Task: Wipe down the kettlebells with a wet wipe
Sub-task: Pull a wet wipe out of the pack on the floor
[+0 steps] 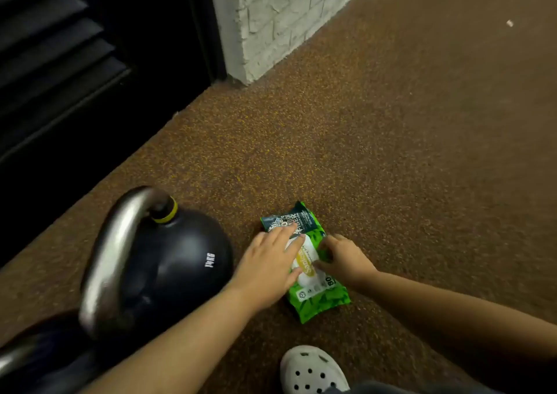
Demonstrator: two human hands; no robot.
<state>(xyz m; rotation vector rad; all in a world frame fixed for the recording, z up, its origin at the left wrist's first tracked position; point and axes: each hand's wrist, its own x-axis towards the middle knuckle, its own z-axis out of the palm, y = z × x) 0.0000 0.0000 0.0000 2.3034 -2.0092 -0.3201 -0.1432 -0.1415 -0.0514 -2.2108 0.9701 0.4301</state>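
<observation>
Two hands are working on a green wet wipe pack that is lying flat on the floor, just right of a black kettlebell. The left hand is lying open and flat, its fingers spreading over the pack's white label and hiding part of the print. The right hand is curling its fingers at the pack's right edge; whether they are pinching the flap is too blurred to tell. A second kettlebell is being cut off by the bottom-left corner, only part of its handle and dark body showing. A white clog is poking in at the bottom edge. The floor is speckled brown rubber, running up to a white-painted brick wall and a dark slatted panel whose detail is getting lost in shadow.
</observation>
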